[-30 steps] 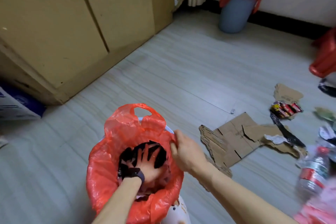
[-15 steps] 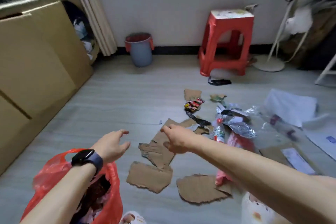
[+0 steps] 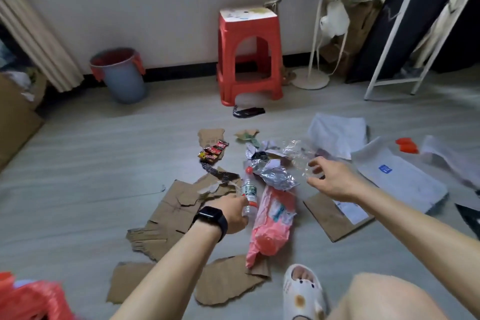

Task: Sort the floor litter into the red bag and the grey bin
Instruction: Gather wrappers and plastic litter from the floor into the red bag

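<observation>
Litter [image 3: 272,176]: lay strewn mid-floor, well apart from the grey bin [image 3: 122,78] by the wall; the red bag [image 3: 28,299] sat near our left.
Bottle [image 3: 248,193]: slick and gripped low, so we judged it could slip out on the lift.
Clear film [image 3: 298,153]: light, tangled in the pile — pulling it might drag scraps along.
Left hand [image 3: 233,212]: arm extended, fingers curled round the bottle's lower end.
Right hand [image 3: 331,180]: arm extended, fingers spread wide, holding nothing — just at the film.

red bag [image 3: 28,299]: cut by frame corner | grey bin [image 3: 122,78]: blurred
</observation>
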Demonstrator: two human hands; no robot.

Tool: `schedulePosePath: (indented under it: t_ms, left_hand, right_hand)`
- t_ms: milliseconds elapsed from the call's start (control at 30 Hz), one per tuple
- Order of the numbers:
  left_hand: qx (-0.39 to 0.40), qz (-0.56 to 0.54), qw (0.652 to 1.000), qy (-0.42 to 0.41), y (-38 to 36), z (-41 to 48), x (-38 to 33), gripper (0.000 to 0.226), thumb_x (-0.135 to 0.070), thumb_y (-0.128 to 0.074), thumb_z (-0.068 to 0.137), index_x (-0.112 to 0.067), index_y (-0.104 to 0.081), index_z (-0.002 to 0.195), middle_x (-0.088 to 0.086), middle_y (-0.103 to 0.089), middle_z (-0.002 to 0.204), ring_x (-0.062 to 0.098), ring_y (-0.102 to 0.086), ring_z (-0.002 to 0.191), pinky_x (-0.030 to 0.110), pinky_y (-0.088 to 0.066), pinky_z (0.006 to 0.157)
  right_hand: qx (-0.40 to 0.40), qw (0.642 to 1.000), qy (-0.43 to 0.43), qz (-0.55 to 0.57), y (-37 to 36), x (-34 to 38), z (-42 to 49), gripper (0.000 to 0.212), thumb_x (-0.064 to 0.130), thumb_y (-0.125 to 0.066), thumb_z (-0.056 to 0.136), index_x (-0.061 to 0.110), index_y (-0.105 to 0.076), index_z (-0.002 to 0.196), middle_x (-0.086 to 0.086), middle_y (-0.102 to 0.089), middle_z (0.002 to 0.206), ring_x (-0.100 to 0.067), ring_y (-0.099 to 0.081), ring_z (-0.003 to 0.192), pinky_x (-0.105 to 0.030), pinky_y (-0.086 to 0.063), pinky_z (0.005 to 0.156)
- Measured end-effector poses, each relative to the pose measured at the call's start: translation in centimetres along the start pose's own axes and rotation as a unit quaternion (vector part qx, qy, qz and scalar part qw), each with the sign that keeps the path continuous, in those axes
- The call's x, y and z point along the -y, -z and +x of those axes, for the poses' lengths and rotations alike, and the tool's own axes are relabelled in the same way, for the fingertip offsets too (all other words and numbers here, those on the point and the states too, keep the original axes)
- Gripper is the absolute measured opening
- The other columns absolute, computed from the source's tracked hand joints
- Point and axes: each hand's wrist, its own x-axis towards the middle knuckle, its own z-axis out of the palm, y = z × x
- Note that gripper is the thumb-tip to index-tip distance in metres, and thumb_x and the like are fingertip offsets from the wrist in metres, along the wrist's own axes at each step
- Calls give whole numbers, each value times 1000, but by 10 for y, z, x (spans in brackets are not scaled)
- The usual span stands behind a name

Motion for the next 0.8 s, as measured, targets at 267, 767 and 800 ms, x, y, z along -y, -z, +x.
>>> schedulePosePath:
  t_ms: [267,767,800]
  left_hand:
    - [125,-103,985,65,-125,64,-3,48,-28,-50,95,-20,-41,142,11,-51,134,30,-49,122,35,-43,100]
    - [110,-465,861,174,-137,75,10,35,-15,-67,86,-20,-49,115,8,-71,92,18,-65,63,30,-48,49]
    - [116,-457,869,151,-125,71,11,34,-14,-69,84,-19,-51,113,9,-70,93,17,-63,62,28,-47,49]
  right_hand:
    - [158,985,-40,59,-151,-48,24,78,68,-66,77,27,-44,140,0,-53,136,-18,-56,120,-33,-45,99]
    - [107,975,-69,180,-201,-31,26,11,16,-49,92,23,-57,94,-11,-70,105,-31,-62,100,-34,-42,75]
    - [98,975,-79,182,-191,-31,24,9,17,-49,92,21,-57,92,-12,-70,105,-32,-62,100,-33,-41,74]
